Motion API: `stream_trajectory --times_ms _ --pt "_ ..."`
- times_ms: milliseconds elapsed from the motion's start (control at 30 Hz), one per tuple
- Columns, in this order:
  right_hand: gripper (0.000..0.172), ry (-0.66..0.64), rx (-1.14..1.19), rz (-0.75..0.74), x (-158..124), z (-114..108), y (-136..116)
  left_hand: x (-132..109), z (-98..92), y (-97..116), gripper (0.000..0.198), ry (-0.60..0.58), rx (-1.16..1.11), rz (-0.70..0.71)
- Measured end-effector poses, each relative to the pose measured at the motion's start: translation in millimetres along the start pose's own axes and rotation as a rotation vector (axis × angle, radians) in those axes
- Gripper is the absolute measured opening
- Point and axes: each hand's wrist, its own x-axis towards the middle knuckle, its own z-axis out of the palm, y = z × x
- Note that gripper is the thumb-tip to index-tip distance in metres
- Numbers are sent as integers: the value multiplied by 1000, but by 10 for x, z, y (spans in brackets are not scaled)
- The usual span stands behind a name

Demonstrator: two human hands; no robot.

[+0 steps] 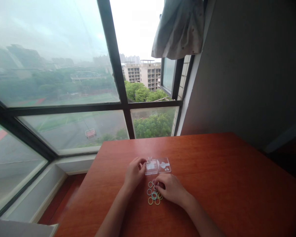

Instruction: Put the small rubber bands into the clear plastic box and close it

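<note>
Beside a rainy window, near the table's (212, 158) middle, the left hand (134, 173) pinches an open clear box (158, 165); the right hand (171, 189) pinches among loose rings (153, 196), none visibly boxed.

Both my forearms come up from the bottom edge of the frame, bare and angled toward each other. My left hand (134, 172) sits just left of the clear plastic box (158, 165), palm down, wrist slightly bent, fingers curled with the tips touching the box's left edge. My right hand (170, 189) lies just below the box, nearer to me, knuckles up and fingers folded in toward the left. Its fingertips seem pinched together, though at this size I can't tell for sure. The two hands are near each other but not touching.
</note>
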Motion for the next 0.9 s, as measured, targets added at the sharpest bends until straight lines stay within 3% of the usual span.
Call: stream_trajectory --times_ms 167,300,500,767,900 --pt "9 47 140 -5 19 4 -4 -1 -17 22 17 2 -19 7" --pt "5 162 233 43 54 -16 9 -7 -31 93 18 -19 -59 49" --pt "11 344 331 151 82 -58 51 -50 -17 252 17 -183 -229 182" --pt "15 361 396 186 85 -82 37 -90 52 323 10 -232 -247 215" --pt "14 367 371 195 87 -72 52 -60 51 267 11 -169 -202 177"
